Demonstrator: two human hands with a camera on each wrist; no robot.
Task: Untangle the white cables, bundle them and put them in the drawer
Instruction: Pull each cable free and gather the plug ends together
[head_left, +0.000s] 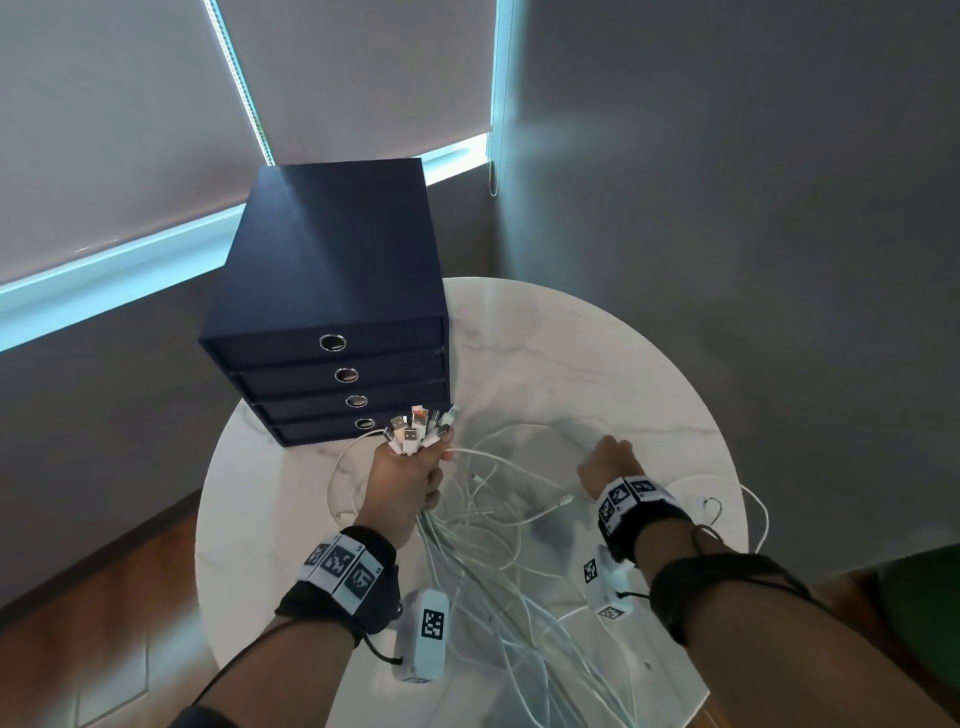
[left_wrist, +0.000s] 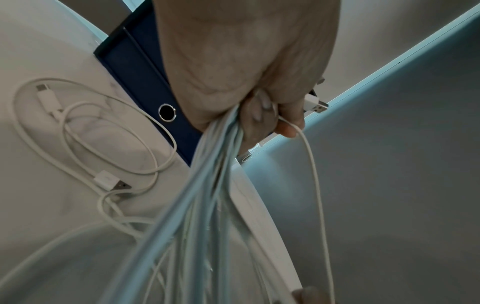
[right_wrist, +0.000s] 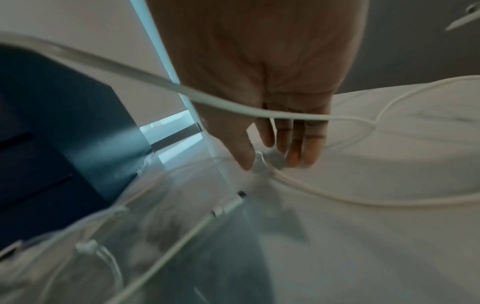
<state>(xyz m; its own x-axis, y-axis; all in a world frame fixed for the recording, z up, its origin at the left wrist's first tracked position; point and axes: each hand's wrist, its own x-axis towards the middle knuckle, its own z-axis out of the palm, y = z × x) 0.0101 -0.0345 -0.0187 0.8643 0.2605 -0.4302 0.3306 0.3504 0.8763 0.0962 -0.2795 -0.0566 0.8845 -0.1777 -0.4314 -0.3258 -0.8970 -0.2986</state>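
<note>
1. Clearly mid-gather: left hand (head_left: 410, 486) is clenched around a sheaf of white cables (head_left: 488, 561), plug ends (head_left: 415, 431) fanned out above the fist — likely so every cable is pinned at one matched end and the loose lengths can be combed out below.
2. Strands trail from the fist toward 5 o'clock, off the near edge of the table (head_left: 649, 374); that slack probably lets snags drop free.
3. Right hand (head_left: 608, 462) at 3 o'clock of the left, fingers (right_wrist: 296, 150) relaxed and pointing down over a cable lying on the marble; another strand drapes across its palm. It grasps nothing — I judge it is reaching for the next strand.
4. One separate coiled cable (left_wrist: 85, 139) lies at the foot of the drawer unit (head_left: 332, 270), at 9 o'clock of the fist, not yet collected.
5. Drawer unit sits at 11 o'clock on the table, all four drawers closed; stowing is still ahead.
</note>
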